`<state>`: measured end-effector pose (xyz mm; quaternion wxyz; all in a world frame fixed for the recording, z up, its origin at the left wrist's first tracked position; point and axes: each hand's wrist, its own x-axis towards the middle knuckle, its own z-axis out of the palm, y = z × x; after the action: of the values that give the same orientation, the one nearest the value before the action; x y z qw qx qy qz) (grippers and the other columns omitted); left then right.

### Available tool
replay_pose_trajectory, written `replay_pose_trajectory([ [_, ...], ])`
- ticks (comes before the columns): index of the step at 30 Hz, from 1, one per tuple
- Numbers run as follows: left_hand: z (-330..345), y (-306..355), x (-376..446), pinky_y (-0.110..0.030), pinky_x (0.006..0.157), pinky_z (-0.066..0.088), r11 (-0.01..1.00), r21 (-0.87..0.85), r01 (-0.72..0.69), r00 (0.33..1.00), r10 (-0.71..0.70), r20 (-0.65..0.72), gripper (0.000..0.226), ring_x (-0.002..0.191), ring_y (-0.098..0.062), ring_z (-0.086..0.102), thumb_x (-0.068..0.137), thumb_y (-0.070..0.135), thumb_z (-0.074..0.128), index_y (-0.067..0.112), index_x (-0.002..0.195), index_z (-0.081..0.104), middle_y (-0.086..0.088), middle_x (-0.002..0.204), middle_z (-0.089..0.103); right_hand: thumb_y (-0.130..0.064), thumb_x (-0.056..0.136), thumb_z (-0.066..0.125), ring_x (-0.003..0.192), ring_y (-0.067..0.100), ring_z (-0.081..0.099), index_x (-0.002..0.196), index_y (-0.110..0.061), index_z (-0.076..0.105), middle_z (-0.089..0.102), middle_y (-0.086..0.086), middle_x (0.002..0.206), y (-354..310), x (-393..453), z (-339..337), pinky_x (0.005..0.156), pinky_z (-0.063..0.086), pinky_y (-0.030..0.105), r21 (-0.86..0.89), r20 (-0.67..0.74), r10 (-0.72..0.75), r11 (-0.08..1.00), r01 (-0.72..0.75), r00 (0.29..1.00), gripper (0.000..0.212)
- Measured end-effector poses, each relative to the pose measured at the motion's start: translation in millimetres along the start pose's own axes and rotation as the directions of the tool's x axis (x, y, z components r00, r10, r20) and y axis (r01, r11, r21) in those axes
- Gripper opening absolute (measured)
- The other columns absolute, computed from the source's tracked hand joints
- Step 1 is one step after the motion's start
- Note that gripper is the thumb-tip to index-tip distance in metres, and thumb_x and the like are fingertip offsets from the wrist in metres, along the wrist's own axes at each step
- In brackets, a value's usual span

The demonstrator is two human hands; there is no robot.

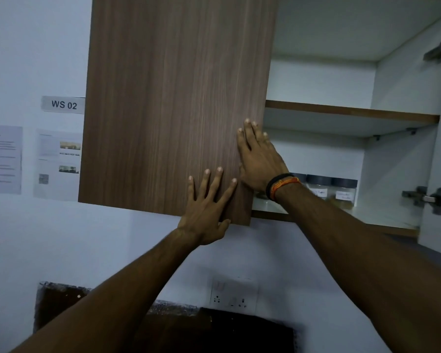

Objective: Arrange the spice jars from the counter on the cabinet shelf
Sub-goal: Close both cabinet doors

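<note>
we saw both hands flat against the brown wood-grain cabinet door (173, 105), near its lower right corner. the left hand (206, 212) lay spread on the face of the door with fingers fanned upward and the thumb tucked around the bottom edge; its grip was released, holding nothing. the right hand (259, 159) sat just above and to the right of it, palm on the door's right edge with fingers straight and pointing up; its grip was likewise released and empty. a dark and orange wristband (281, 184) circled the right wrist.

the right side of the cabinet stood uncovered. the spice jars (331, 191), clear with dark lids and white labels, stood upright side by side in a row on the bottom cabinet shelf (382, 215), partly hidden behind the right wrist. the writing on the labels was too blurred for us to read. the middle shelf (351, 112) ran above them.

on the wall to the left hung a sign reading "ws 02" (63, 104) and printed sheets (57, 164). a wall socket (233, 294) sat below the cabinet.
</note>
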<state>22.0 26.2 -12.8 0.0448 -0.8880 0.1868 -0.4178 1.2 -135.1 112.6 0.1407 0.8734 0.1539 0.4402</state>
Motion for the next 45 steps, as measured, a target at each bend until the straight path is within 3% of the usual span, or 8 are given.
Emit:
replay_pose_trajectory([
  [13,6.6,-9.5,9.3,-0.072,0.114,-0.004,0.998,0.050,-0.048,0.997,0.045,0.065,0.104,0.146,-0.044,-0.029,0.089,0.066,0.046,0.027,0.155,-0.024,-0.018,0.160,-0.033,-0.028,0.092,0.055,0.152,0.035,-0.013,0.156,-0.002,-0.006,-0.019,0.021,0.162,-13.4,8.7,5.8,0.124,0.010,0.050,0.077,0.049,0.078,0.994,-0.081,0.996,0.092],
  [18,-1.0,-9.0,8.9,-0.073,0.114,-0.004,0.999,0.023,-0.048,0.993,0.045,0.110,0.107,0.146,-0.045,-0.029,0.088,0.066,0.049,0.027,0.154,-0.025,-0.018,0.159,-0.034,-0.031,0.092,0.054,0.153,0.034,-0.004,0.158,-0.009,0.004,-0.012,0.018,0.165,-9.1,7.2,-12.9,0.124,0.008,0.049,0.107,0.130,0.050,0.992,-0.064,0.990,0.086],
  [23,-12.0,6.1,3.5,-0.070,0.117,-0.005,0.990,-0.141,0.000,0.995,0.014,0.099,0.098,0.148,-0.043,-0.025,0.090,0.054,0.055,0.031,0.158,-0.010,-0.016,0.162,-0.029,-0.029,0.090,0.057,0.138,0.036,0.039,0.148,-0.016,0.041,0.026,0.016,0.160,-0.8,-22.0,-27.1,0.111,0.038,0.046,0.132,0.104,0.101,0.985,-0.115,0.989,0.061],
  [27,-16.6,29.0,-2.4,-0.061,0.122,0.000,0.957,-0.285,-0.058,0.996,0.076,0.053,0.081,0.153,-0.036,-0.011,0.092,0.042,0.056,0.027,0.160,0.014,-0.012,0.167,-0.010,-0.027,0.091,0.049,0.088,0.027,0.064,0.103,-0.013,0.071,0.068,0.009,0.106,14.5,-48.7,-44.0,0.078,0.053,0.035,0.083,-0.034,0.185,0.980,-0.182,0.982,0.029],
  [30,-26.0,52.8,-3.1,-0.052,0.122,0.015,0.891,-0.401,-0.214,0.976,0.213,-0.047,0.055,0.149,-0.030,0.022,0.093,0.031,0.058,0.018,0.146,0.046,-0.010,0.158,0.033,-0.029,0.091,0.047,0.066,0.024,0.061,0.087,-0.013,0.072,0.067,0.006,0.073,28.7,-67.3,-60.0,0.069,0.056,0.036,0.009,-0.085,0.245,0.969,-0.245,0.966,0.030],
  [33,-42.7,81.5,0.5,-0.038,0.098,0.049,0.758,-0.556,-0.342,0.933,0.342,-0.109,0.030,0.113,-0.018,0.061,0.093,0.022,0.059,0.013,0.120,0.068,-0.004,0.123,0.068,-0.030,0.090,0.049,0.057,0.022,0.057,0.088,-0.014,0.073,0.063,0.003,0.063,43.9,-87.8,-76.3,0.060,0.049,0.027,-0.020,-0.156,0.263,0.963,-0.269,0.952,0.029],
  [37,-62.6,132.4,5.2,-0.031,0.078,0.055,0.624,-0.638,-0.450,0.881,0.426,-0.205,0.022,0.089,-0.014,0.068,0.091,0.017,0.060,0.011,0.106,0.074,-0.001,0.105,0.075,-0.030,0.090,0.050,0.050,0.019,0.051,0.087,-0.014,0.074,0.057,0.000,0.055,68.2,-116.6,-104.3,0.055,0.045,0.024,-0.127,-0.170,0.262,0.950,-0.285,0.950,0.029],
  [45,-97.9,249.8,14.1,-0.036,0.086,0.051,0.410,-0.719,-0.561,0.816,0.417,-0.400,0.034,0.103,-0.021,0.060,0.092,0.033,0.064,0.012,0.119,0.067,-0.003,0.115,0.069,-0.031,0.091,0.048,0.058,0.021,0.058,0.087,-0.016,0.072,0.068,0.002,0.067,122.5,-187.6,-169.9,0.059,0.043,0.026,-0.296,-0.163,0.399,0.853,-0.431,0.902,0.029],
])
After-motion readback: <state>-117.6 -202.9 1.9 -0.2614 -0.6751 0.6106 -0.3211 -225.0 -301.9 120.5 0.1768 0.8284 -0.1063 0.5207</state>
